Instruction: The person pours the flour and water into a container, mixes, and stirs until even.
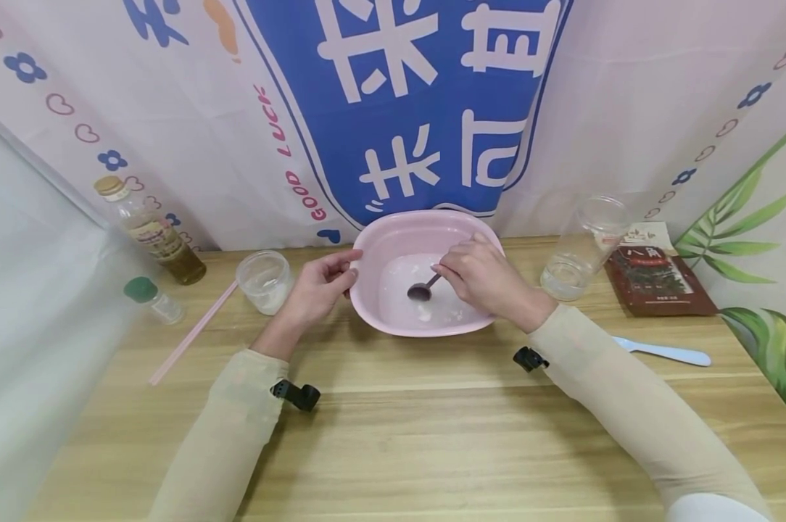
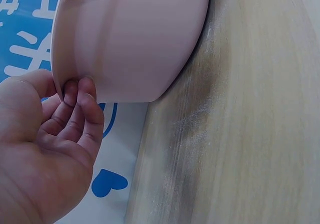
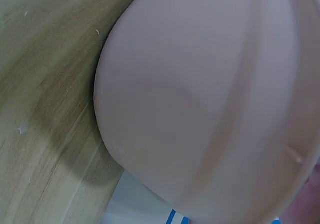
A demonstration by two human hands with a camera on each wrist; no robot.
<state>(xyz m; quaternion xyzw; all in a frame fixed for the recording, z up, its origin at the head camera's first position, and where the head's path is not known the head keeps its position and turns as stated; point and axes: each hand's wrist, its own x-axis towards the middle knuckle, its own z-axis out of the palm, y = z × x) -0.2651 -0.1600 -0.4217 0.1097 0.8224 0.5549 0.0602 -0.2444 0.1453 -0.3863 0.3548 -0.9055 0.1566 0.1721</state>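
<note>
Steadying the pink basin (image 1: pixel 373 239) at mid-bench with our left hand (image 1: pixel 321 286) curled on its rim, our right hand (image 1: pixel 481 275) pinches the spoon (image 1: pixel 422 290), best stirred gently, keeping the white mix inside.

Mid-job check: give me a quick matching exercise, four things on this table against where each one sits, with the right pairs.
Things:
1. spoon
2. pink straw
3. blue spatula
4. oil bottle

Places:
A. far left, by the backdrop
B. in the pink basin, held by the right hand
C. right, on the table, near the dark packet
D. left, lying slantwise on the table

Pairs: 1-B, 2-D, 3-C, 4-A
</note>
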